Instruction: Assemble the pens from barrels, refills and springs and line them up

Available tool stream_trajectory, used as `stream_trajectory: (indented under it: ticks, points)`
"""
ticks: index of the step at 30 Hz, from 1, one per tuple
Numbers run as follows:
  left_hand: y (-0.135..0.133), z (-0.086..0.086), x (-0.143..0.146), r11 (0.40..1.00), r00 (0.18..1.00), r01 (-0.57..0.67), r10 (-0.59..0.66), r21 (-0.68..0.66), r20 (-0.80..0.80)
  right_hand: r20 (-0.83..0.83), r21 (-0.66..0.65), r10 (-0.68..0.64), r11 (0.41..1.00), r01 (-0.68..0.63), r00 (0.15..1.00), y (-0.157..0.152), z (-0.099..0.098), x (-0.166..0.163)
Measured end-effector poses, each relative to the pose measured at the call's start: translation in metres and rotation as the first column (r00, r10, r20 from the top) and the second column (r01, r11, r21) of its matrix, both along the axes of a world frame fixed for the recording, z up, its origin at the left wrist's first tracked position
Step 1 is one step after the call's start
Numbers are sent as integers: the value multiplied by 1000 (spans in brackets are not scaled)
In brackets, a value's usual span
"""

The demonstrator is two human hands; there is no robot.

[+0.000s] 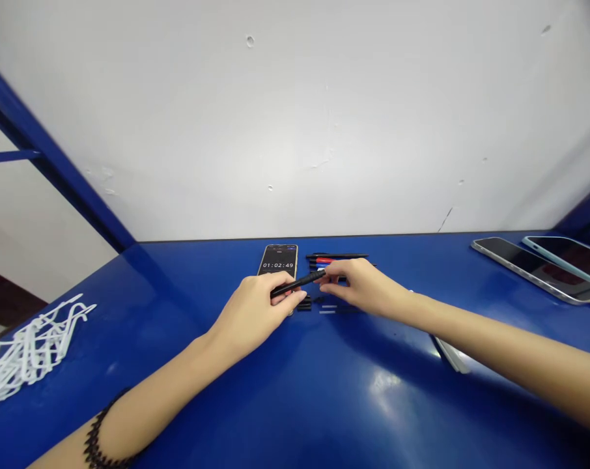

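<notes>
A black pen (pixel 297 284) is held at a slant above the blue table, pinched between the thumb and fingers of my left hand (pixel 256 303). My right hand (pixel 356 280) closes its fingertips on the pen's upper right end; any small part in them is hidden. Behind my right hand lie several pens, among them a black pen (pixel 344 255) and a red one (pixel 324 260). Small black pieces (pixel 303 303) and thin clear pieces (pixel 328 312) rest on the table just below the hands.
A phone (pixel 279 259) showing a timer lies behind my left hand. White strips (pixel 31 352) are heaped at the left of the blue table (pixel 275 410). Two more phones, one with a silver rim (pixel 524 264), lie at the right. A pale flat object (pixel 451 355) sits under my right forearm.
</notes>
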State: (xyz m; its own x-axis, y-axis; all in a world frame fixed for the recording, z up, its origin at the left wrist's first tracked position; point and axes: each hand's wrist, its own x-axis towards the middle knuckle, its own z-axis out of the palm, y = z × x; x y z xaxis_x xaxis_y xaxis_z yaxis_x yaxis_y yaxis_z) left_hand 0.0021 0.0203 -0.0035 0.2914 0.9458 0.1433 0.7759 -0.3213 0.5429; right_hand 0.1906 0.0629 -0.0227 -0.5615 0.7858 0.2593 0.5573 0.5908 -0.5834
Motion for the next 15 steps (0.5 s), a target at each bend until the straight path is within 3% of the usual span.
stream_trajectory:
  ticks: [3, 7, 11, 15]
  points:
    - [-5, 1, 4, 998, 999, 38, -37, -40, 27, -138, -79, 32, 996, -43, 990, -12, 10, 3]
    - [-17, 2, 12, 978, 983, 160, -146, -133, 110, -364, -307, 27, 940, -147, 931, -32, 22, 15]
    - [-23, 4, 13, 982, 965, 162, -136, -99, 224, -403, -400, -214, 916, 39, 890, -44, 29, 48]
    - [-19, 2, 12, 989, 976, 118, -99, -88, 193, -576, -342, -398, 911, 231, 714, -48, 33, 96]
